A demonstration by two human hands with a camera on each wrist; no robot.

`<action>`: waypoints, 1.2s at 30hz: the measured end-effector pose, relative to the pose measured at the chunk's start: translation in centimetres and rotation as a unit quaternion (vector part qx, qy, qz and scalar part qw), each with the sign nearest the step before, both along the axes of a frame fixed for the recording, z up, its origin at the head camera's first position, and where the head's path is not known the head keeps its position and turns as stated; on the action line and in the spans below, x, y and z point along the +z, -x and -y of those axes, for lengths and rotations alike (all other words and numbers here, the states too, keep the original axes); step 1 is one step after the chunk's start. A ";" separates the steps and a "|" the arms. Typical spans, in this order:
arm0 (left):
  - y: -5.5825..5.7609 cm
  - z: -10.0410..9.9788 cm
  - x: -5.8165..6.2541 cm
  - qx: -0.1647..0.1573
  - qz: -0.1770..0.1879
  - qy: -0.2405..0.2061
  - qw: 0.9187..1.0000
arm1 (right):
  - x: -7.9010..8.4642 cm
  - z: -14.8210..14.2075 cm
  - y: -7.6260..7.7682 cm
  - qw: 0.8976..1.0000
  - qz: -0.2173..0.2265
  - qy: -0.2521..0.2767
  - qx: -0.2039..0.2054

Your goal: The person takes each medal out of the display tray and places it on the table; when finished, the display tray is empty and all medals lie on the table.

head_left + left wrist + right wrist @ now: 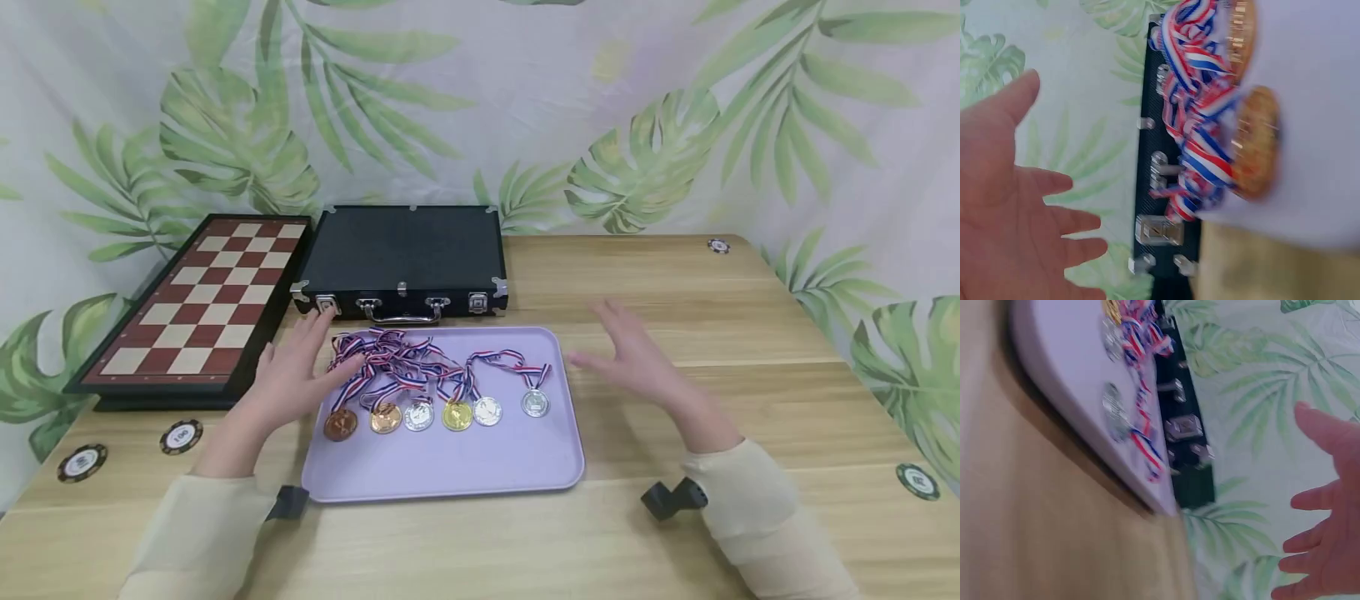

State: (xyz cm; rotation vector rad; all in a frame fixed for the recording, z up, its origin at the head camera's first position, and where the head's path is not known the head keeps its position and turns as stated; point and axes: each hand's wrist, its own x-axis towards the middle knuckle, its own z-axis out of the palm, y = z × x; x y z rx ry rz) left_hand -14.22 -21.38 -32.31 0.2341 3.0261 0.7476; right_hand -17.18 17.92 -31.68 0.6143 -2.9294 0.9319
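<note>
A pale purple tray lies on the table with several medals on it. Bronze-coloured medals are at its left, a gold one near the middle, and a silver medal sits apart at the right. Their red, white and blue ribbons are tangled at the tray's back left. My left hand hovers by the tray's left edge, fingers spread and holding nothing. To the right of the tray my right hand is held in the air, its fingers extended and likewise holding nothing.
Behind the tray stands a closed black case with metal latches. A red and cream chessboard lies at the left. Poker chips lie about: two at the left, one far right, one at the back right. A leaf-patterned cloth hangs behind.
</note>
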 end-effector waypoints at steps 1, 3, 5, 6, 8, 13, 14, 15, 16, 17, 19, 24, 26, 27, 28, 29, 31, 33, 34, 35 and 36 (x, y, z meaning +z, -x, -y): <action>-0.3 0.4 -0.3 -0.005 0.011 -0.030 0.999 | -0.5 0.3 -0.3 1.000 0.012 0.028 -0.001; -0.8 1.0 -0.9 -0.012 0.031 -0.085 0.996 | -1.7 0.9 -0.8 0.997 0.030 0.076 -0.008; -1.1 1.6 -1.6 -0.017 0.048 -0.134 0.990 | -2.8 1.4 -1.3 0.992 0.056 0.108 -0.021; -1.2 1.8 -1.9 -0.019 0.055 -0.155 0.986 | -3.3 1.7 -1.5 0.990 0.068 0.118 -0.029; -1.3 2.3 -2.4 -0.015 0.065 -0.173 0.983 | -4.1 2.1 -1.7 0.986 0.092 0.136 -0.037; -1.2 3.3 -4.0 0.011 0.063 -0.185 0.981 | -6.0 2.9 -2.0 0.981 0.087 0.170 -0.036; -1.1 3.4 -4.4 0.013 0.060 -0.183 0.981 | -6.4 3.0 -2.0 0.981 0.077 0.173 -0.036; -1.1 3.5 -4.9 0.013 0.054 -0.173 0.983 | -6.8 3.0 -2.1 0.982 0.067 0.173 -0.033; -1.0 3.6 -5.4 0.010 0.045 -0.162 0.986 | -7.2 3.1 -2.2 0.983 0.057 0.171 -0.031; -0.9 3.7 -5.8 0.007 0.035 -0.151 0.988 | -7.5 3.1 -2.3 0.984 0.050 0.169 -0.030; -0.7 3.7 -6.6 0.000 0.013 -0.132 0.991 | -8.1 3.1 -2.5 0.986 0.038 0.160 -0.031; -0.5 4.0 -7.6 -0.009 -0.031 -0.120 0.992 | -8.9 3.3 -2.5 0.990 0.014 0.132 -0.041; -0.5 4.2 -7.8 -0.013 -0.041 -0.119 0.992 | -9.1 3.4 -2.5 0.992 0.008 0.119 -0.044; -0.5 4.2 -7.9 -0.015 -0.045 -0.118 0.992 | -9.2 3.5 -2.4 0.993 0.002 0.111 -0.045; -0.4 4.2 -8.0 -0.019 -0.048 -0.116 0.992 | -9.3 3.5 -2.4 0.994 -0.005 0.103 -0.045; -0.3 4.3 -8.0 -0.023 -0.051 -0.114 0.992 | -9.4 3.6 -2.4 0.994 -0.012 0.098 -0.046; -0.3 4.4 -8.1 -0.032 -0.055 -0.114 0.991 | -9.5 3.6 -2.4 0.994 -0.029 0.096 -0.043; -0.2 4.6 -8.2 -0.041 -0.054 -0.115 0.991 | -9.5 3.7 -2.4 0.994 -0.046 0.094 -0.041; -0.2 4.7 -8.2 -0.045 -0.052 -0.117 0.991 | -9.6 3.7 -2.4 0.993 -0.052 0.095 -0.039; -0.3 4.8 -8.2 -0.049 -0.051 -0.119 0.990 | -9.6 3.6 -2.4 0.993 -0.057 0.096 -0.038; -0.3 4.9 -8.2 -0.054 -0.048 -0.121 0.990 | -9.6 3.6 -2.5 0.993 -0.059 0.097 -0.037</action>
